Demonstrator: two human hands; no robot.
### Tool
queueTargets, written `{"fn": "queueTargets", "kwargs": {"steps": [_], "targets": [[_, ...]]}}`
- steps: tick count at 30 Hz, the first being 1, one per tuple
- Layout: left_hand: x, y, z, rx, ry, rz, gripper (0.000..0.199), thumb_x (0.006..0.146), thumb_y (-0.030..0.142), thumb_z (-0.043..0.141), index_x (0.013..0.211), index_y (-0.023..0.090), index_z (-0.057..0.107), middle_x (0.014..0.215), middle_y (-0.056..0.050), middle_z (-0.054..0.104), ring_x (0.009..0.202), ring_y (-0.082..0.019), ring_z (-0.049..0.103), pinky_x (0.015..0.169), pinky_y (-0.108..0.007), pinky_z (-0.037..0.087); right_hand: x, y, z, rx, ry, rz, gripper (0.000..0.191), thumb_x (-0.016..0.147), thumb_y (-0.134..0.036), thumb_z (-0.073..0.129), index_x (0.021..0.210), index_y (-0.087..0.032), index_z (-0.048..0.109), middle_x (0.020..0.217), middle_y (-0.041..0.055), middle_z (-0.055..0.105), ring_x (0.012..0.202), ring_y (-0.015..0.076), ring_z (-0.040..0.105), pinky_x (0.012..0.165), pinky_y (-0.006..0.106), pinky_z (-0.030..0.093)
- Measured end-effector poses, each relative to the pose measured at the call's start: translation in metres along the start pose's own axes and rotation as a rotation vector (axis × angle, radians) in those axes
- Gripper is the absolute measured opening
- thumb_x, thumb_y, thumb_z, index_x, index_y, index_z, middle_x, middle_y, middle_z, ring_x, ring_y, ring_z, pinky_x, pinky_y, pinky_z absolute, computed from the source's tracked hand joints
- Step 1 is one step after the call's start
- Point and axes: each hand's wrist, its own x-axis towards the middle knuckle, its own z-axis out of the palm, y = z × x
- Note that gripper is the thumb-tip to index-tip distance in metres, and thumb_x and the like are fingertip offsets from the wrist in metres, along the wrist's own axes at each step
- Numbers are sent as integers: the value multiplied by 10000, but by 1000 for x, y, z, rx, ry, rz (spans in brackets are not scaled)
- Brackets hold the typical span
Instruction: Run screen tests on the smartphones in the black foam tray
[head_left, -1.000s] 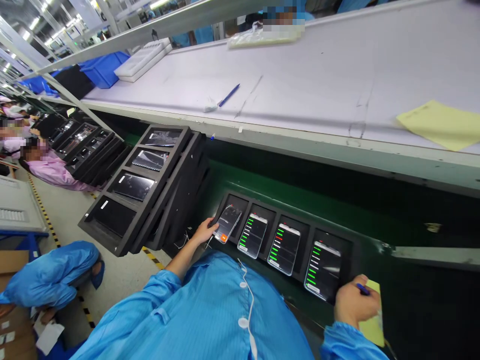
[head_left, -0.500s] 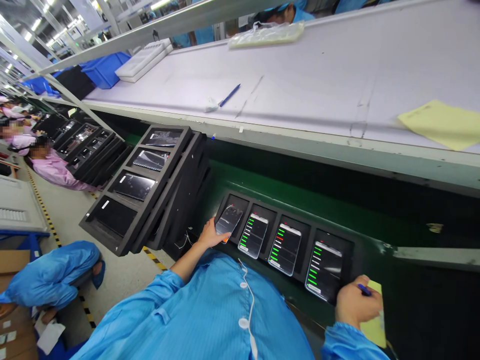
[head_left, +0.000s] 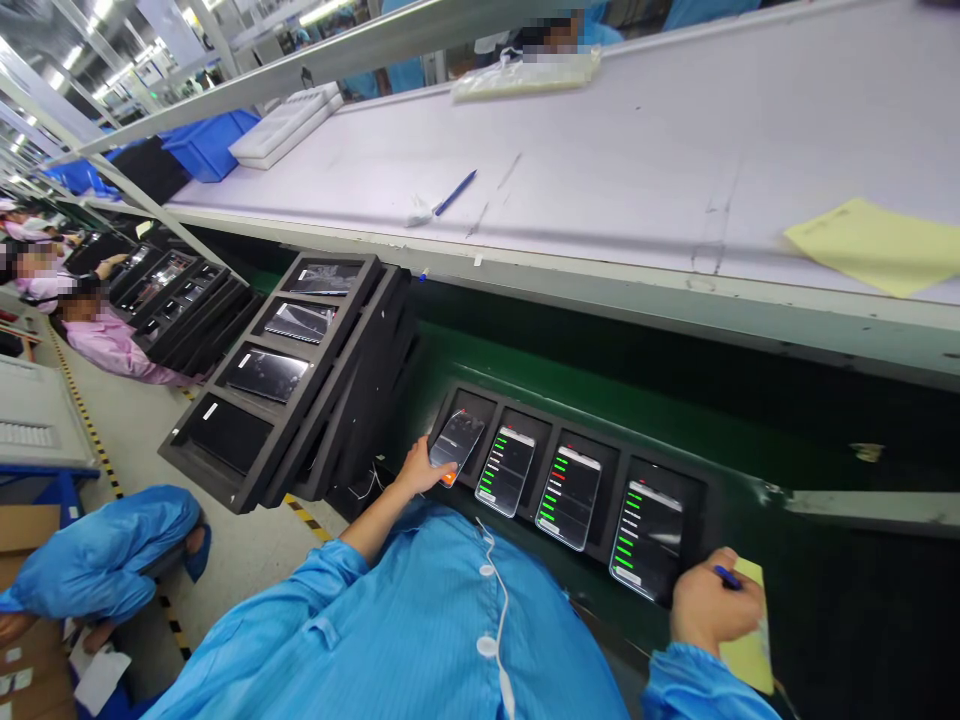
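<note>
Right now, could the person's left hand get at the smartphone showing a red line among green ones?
Probably yes: the left hand is at the row's leftmost smartphone; only one low-lying smartphone sits between, and nothing visible covers the red-lined smartphone.

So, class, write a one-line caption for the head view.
Left bare hand touching a glossy dark phone on a black four-slot tray; right bare hand holding a blue pen.

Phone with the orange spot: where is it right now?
In the head view, the orange-spotted phone is leftmost in the black tray before the person, the left hand at its lower end, another phone just to its right.
</note>
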Motion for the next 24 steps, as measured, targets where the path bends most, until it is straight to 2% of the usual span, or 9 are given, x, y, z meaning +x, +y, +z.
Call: {"fn": "queueTargets", "kwargs": {"steps": [4,8,12,17,24], "targets": [[-1,1,0,-7,-14,-6,982,746,494,961,1548,120,533,1502,-244,640,1469,-398,567,1207,-440,447,-1,-1,-2,1,-8,-8,232,911,-472,572,864,-274,460,1032,231,737,1236,489,704,1104,562,542],[0,-1,0,-33,-11,-11,996,722,498,976,1540,134,541,1501,-232,645,1475,-404,562,1212,-449,445,1,1,-2,13,-2,-10,257,906,-491,590,836,-286,452,922,194,701,1191,477,707,1064,564,561],[1,-4,1,-51,8,-6,1010,704,508,988,1538,151,544,1504,-224,649,1472,-407,566,1216,-456,448,4,4,2,13,23,-18,217,893,-465,611,815,-276,538,809,160,659,1096,443,707,992,544,583],[1,-3,1,-29,3,-16,989,709,498,988,1522,141,553,1492,-231,658,1472,-412,569,1210,-445,453,6,7,4,-2,28,-49,247,912,-468,601,891,-226,650,847,181,687,1026,428,705,947,532,577],[-1,1,-2,-27,-17,-22,928,784,485,932,1545,133,535,1517,-239,638,1481,-398,566,1220,-439,439,9,10,6,-10,34,-49,206,905,-450,602,860,-248,599,833,162,672,1033,426,711,950,526,577]]}}
